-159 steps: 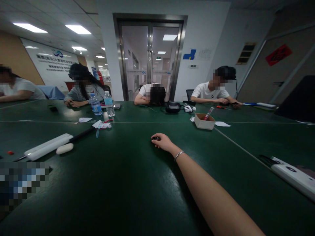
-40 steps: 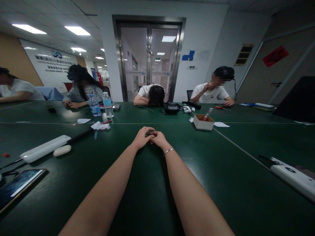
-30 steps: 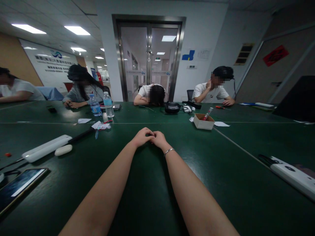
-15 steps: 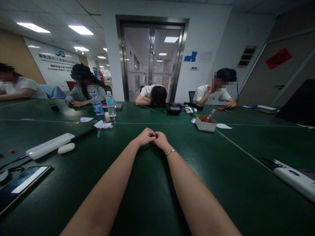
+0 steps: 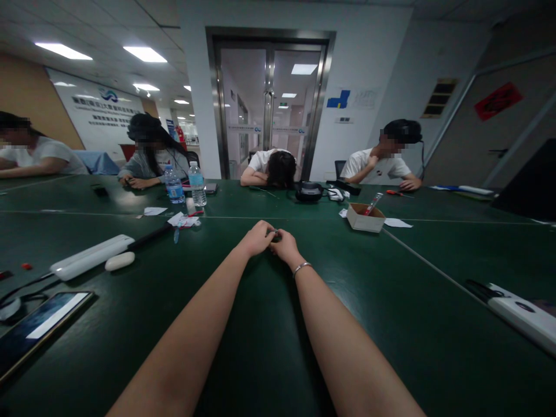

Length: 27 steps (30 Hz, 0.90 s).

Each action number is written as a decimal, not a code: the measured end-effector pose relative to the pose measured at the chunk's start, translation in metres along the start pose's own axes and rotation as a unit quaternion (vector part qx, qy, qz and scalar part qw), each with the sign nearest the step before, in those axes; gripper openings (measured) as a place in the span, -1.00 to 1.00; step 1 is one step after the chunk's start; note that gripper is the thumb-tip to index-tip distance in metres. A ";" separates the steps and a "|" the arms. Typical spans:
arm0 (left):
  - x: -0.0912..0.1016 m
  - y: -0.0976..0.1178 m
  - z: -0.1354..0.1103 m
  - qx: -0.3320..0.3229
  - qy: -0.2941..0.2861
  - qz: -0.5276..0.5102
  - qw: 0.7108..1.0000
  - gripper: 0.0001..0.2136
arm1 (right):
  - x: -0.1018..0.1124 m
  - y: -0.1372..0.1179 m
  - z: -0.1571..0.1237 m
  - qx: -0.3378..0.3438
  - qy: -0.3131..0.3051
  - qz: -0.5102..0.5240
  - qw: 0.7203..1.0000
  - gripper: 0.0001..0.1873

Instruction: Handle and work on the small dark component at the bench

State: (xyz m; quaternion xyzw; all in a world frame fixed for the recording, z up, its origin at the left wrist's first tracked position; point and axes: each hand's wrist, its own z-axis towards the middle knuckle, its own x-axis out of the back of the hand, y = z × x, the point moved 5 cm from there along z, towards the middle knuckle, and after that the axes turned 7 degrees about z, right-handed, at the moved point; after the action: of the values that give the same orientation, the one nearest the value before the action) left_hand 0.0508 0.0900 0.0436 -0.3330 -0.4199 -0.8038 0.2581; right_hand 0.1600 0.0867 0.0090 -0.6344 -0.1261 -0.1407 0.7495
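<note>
My left hand (image 5: 259, 238) and my right hand (image 5: 285, 245) meet over the middle of the dark green table (image 5: 269, 324). The fingers of both are curled and pinched together around a small greyish thing (image 5: 275, 233). Most of it is covered by the fingertips, and its kind cannot be made out. A silvery bracelet (image 5: 301, 267) sits on my right wrist. Both forearms reach forward over the tabletop.
To the left lie a phone (image 5: 46, 330), a long white device (image 5: 93, 256) and a white oval object (image 5: 120, 261). Two water bottles (image 5: 197, 184) stand farther back. An open box (image 5: 365, 219) is at right. Several people sit across, one person (image 5: 281, 168) head down.
My hands have shifted slightly and the fingers have changed their pinch, so a bit of the small greyish thing shows between them. The view has turned a little to the left.
</note>
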 end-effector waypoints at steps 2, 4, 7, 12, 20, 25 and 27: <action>0.000 -0.010 0.000 0.026 0.038 -0.043 0.998 -0.86 | -0.002 0.003 0.001 -0.007 -0.012 0.063 0.998 -0.79; -0.003 -0.022 -0.003 0.063 0.058 -0.102 0.991 -0.87 | -0.004 0.004 0.002 0.006 -0.020 0.092 0.996 -0.79; -0.008 -0.036 -0.010 0.110 0.061 -0.189 0.974 -0.82 | -0.006 0.004 0.002 0.016 -0.029 0.101 0.994 -0.77; -0.003 -0.023 -0.016 0.046 0.059 -0.206 0.976 -0.73 | -0.005 0.003 0.001 0.002 -0.026 0.103 0.994 -0.79; -0.006 -0.027 -0.014 0.062 0.082 -0.283 0.954 -0.80 | -0.006 0.008 0.005 -0.008 -0.045 0.099 0.994 -0.84; -0.013 -0.038 -0.015 0.055 0.049 -0.282 0.957 -0.81 | -0.004 0.012 0.008 -0.010 -0.046 0.139 0.989 -0.84; -0.013 -0.039 -0.015 0.051 0.037 -0.266 0.962 -0.82 | -0.003 0.011 0.007 -0.015 -0.046 0.147 0.988 -0.81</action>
State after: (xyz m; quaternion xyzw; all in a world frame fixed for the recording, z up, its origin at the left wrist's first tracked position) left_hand 0.0272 0.0988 0.0077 -0.1655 -0.5241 -0.8328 0.0669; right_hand 0.1615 0.0958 -0.0008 -0.6632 -0.0636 -0.0023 0.7457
